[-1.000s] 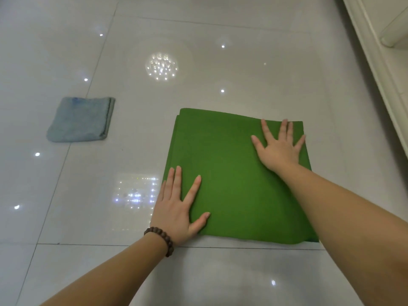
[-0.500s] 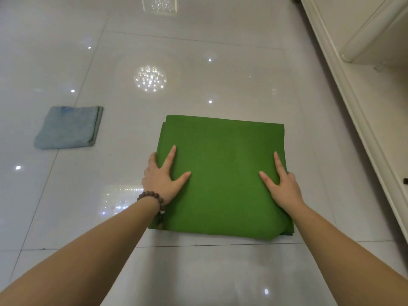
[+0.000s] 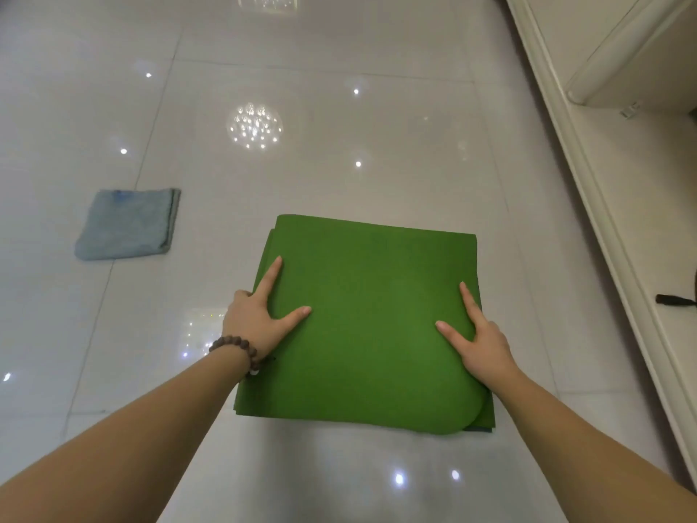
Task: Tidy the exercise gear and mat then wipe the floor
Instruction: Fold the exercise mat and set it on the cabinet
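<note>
A folded green mat lies flat on the glossy white tile floor, right in front of me. My left hand, with a bead bracelet on the wrist, holds the mat's left edge: index finger and thumb lie on top, the other fingers are tucked out of sight at the edge. My right hand holds the right edge the same way. A folded light-blue cloth lies on the floor to the left, apart from the mat.
A cream cabinet base runs along the right side, with a rounded cream part above it. A small black object pokes in at the right edge. Ceiling lights reflect in the tiles.
Both hands slid from flat on top of the mat out to its left and right edges, and their outer fingers went under the edges. The mat stays on the floor.
</note>
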The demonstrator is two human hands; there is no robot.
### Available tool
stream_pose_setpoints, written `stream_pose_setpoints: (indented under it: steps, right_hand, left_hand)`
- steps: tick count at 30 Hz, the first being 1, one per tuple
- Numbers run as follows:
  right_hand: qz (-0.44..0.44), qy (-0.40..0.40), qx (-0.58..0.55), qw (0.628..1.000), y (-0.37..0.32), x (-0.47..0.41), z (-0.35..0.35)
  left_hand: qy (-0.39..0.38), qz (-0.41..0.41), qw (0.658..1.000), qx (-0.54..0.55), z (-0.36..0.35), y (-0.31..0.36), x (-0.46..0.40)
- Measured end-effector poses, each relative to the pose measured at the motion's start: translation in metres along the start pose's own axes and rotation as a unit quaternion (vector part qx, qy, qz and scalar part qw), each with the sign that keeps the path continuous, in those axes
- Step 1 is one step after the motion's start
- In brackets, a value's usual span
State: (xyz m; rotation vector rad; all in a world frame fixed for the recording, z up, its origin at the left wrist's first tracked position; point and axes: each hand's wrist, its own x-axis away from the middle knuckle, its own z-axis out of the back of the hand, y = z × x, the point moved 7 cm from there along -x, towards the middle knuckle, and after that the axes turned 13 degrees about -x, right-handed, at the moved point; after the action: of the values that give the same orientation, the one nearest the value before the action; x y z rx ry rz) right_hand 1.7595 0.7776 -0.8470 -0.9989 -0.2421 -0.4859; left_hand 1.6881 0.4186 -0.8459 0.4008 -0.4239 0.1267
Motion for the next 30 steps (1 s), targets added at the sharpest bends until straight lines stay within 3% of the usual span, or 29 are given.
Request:
stream_pose_setpoints:
  steps: [6, 15, 24, 30]
  right_hand:
    - [-0.042, -0.012, -0.004, 0.999, -0.053, 0.109, 0.042]
    - [-0.036, -0.003, -0.01, 0.999, -0.218, 0.261, 0.146]
    - [-0.022, 0.036, -0.027, 0.999, -0.364, 0.398, 0.292]
    - [-0.03, 0.096, -0.068, 0.993, -0.394, 0.489, 0.357]
  left_hand:
    - [-0.041, 0.023, 0.998, 0.039, 0.066, 0.008, 0.11]
    - [-0.036, 0.018, 0.999, 0.026, 0.263, 0.066, 0.246]
    - [-0.024, -0.024, 0.999, 0.038, 0.453, 0.178, 0.381]
    - [-0.038, -0.096, 0.995, -0.003, 0.508, 0.233, 0.436]
